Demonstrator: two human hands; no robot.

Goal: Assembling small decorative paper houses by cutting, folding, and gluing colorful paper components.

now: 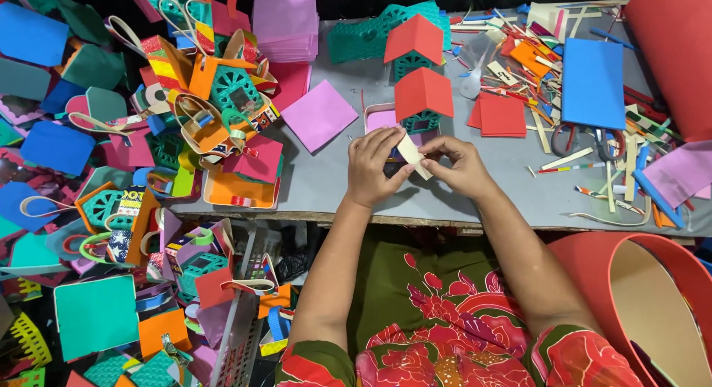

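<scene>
Hands together over grey tabletop (445, 202), near its front edge. My left hand (374, 168) and right hand (460, 164) both pinch a small cream foam strip (411, 156), held tilted between fingertips. Just behind: pink foam piece (380, 118) under a small teal foam house with red roof (423, 98). Second red-roofed house (412, 42) further back. Purple foam square (319, 114) to the left.

2 roofed foam houses (423, 98) behind the hands, on the table (326, 194)
</scene>
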